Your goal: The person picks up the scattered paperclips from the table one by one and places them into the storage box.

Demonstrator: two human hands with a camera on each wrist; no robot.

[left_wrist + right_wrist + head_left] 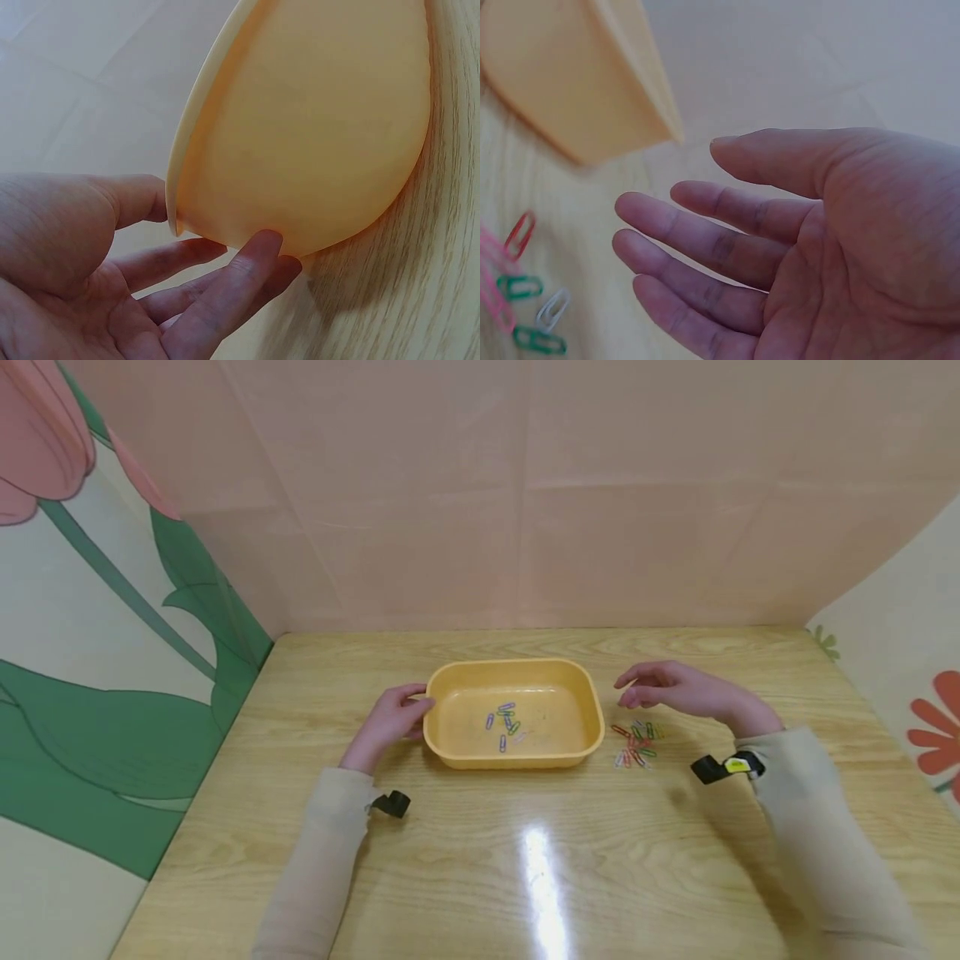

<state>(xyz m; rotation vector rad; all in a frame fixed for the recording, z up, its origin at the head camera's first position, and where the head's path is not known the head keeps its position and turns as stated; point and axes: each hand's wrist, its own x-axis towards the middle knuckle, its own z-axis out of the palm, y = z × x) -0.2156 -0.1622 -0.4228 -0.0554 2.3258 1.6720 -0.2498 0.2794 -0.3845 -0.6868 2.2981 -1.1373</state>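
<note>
A yellow plastic tray [513, 758] stands on the wooden table, with several paper clips [507, 723] scattered on its floor. At its left end my left hand [392, 717] holds the rim: in the left wrist view the thumb is at the rim, and the fingers [255, 255] lie against the outer wall. Right of the tray lies a loose pile of paper clips [637, 745] in red, pink, green and white. Over the table just behind that pile hovers my right hand [671, 685], its fingers [697, 232] loosely bent and apart, nothing between them.
The wooden table [450, 860] ends at a pink covered wall [517, 527] behind the tray. Flower-patterned panels [112, 735] stand at the left and right sides. Black wrist straps [393, 803] sit on both sleeves.
</note>
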